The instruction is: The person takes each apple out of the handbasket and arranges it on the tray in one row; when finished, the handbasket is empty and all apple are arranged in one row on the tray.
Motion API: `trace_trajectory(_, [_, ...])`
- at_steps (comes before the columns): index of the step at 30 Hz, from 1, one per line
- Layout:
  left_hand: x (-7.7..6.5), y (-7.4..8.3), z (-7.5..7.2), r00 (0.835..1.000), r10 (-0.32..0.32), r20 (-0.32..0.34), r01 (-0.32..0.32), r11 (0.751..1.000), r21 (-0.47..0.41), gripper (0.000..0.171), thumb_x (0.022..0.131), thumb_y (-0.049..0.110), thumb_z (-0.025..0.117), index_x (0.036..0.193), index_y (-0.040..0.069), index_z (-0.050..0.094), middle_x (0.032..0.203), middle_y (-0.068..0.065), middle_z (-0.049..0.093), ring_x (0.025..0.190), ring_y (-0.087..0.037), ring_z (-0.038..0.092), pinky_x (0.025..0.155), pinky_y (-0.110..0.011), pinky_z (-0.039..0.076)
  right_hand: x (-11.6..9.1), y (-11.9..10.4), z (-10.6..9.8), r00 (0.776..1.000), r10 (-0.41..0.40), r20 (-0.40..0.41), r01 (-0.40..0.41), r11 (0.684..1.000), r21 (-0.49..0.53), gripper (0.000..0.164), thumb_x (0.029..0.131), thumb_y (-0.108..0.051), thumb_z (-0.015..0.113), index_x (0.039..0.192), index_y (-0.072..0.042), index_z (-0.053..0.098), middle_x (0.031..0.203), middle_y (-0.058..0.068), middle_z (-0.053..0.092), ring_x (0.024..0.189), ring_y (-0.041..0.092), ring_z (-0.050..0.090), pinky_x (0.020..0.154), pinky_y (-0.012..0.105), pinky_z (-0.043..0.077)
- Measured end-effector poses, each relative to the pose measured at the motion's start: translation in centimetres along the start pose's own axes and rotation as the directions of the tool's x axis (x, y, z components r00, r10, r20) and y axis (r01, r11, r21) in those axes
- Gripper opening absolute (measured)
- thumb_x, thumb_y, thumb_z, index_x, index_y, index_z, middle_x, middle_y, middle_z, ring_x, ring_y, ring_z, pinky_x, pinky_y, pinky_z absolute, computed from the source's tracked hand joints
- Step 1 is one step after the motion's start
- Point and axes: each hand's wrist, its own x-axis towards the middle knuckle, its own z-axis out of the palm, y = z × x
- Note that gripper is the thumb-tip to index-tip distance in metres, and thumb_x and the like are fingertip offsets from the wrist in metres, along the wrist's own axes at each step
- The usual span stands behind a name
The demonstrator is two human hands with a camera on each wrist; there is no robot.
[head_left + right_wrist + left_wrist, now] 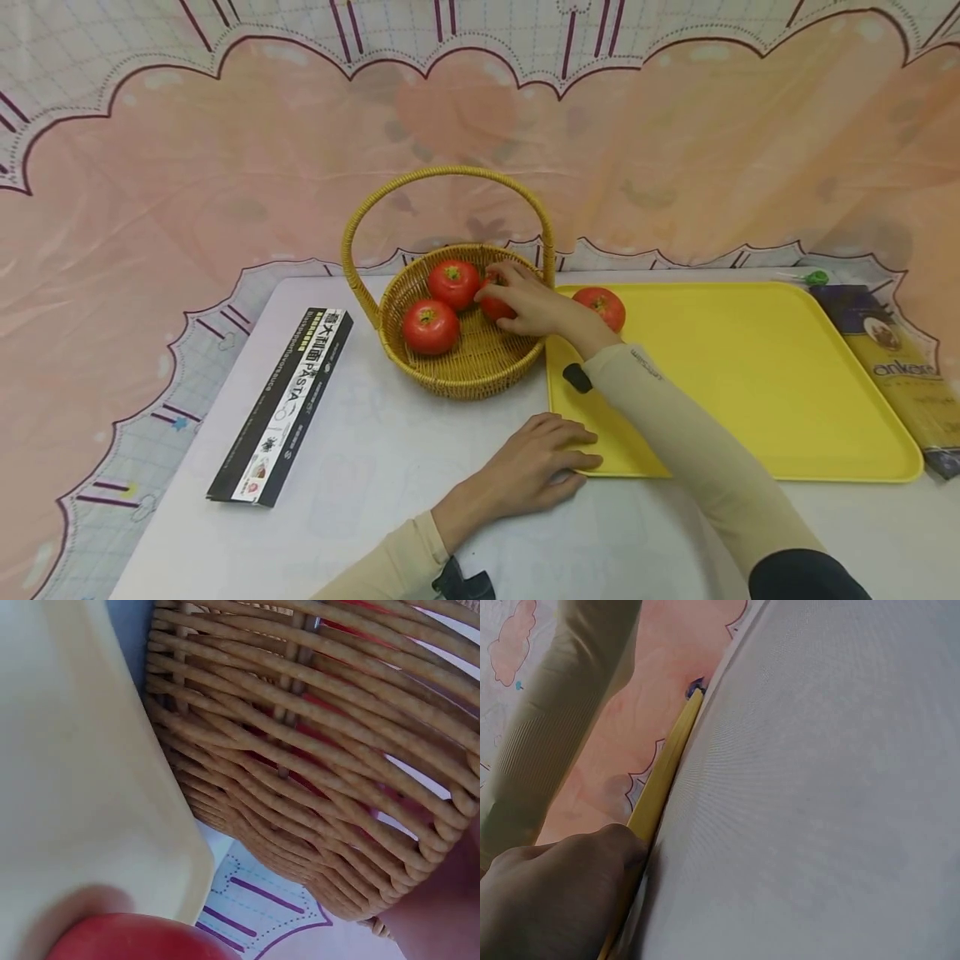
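My right hand point(534, 305) reaches over the rim of a yellow wicker basket point(468, 382) and grips a red tomato point(493, 306), partly hidden by the fingers. Beside it in the basket lie two more tomatoes, one at the back point(453, 282) and one at the front left point(431, 327). Another tomato point(602, 307) sits on the upper left corner of a yellow tray point(750, 375). My left hand point(528, 467) rests with extended fingers on the tray's near left corner. The left wrist view shows that hand point(562, 889) against the tray edge point(667, 769).
A black and white pasta box point(281, 408) lies to the left of the basket on the white table point(352, 442). At the far right, a package marked "ankara" point(896, 367) lies along the tray's edge. The basket's tall handle point(450, 171) arches upward. A patterned cloth point(675, 167) hangs behind.
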Motion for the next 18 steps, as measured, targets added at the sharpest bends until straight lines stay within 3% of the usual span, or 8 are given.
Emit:
trace_trajectory(9, [0.0,0.0,0.2,1.0,0.005,-0.008,-0.005,1.0,0.0,0.027,0.093,0.029,0.055,0.117,0.027,0.067,0.128,0.005,0.059,0.124,-0.011,0.049,0.11,-0.03,0.032,1.0,0.0,0.0,0.984,0.115,0.138,-0.104,0.991,-0.087,0.048,0.088,-0.014,0.064,0.134,-0.017,0.051,0.152,0.022,0.018,0.141,0.045,0.015,0.113,0.055,0.025])
trace_trajectory(18, [0.0,0.1,0.0,1.0,-0.001,-0.011,0.001,1.0,0.015,0.026,0.093,0.029,0.055,0.116,0.027,0.068,0.127,0.006,0.059,0.123,-0.01,0.049,0.109,-0.029,0.033,1.2,-0.4,-0.1,0.978,0.153,0.144,-0.137,0.984,-0.116,0.049,0.089,-0.013,0.063,0.135,-0.022,0.051,0.15,0.023,0.02,0.136,0.048,0.022,0.109,0.057,0.031])
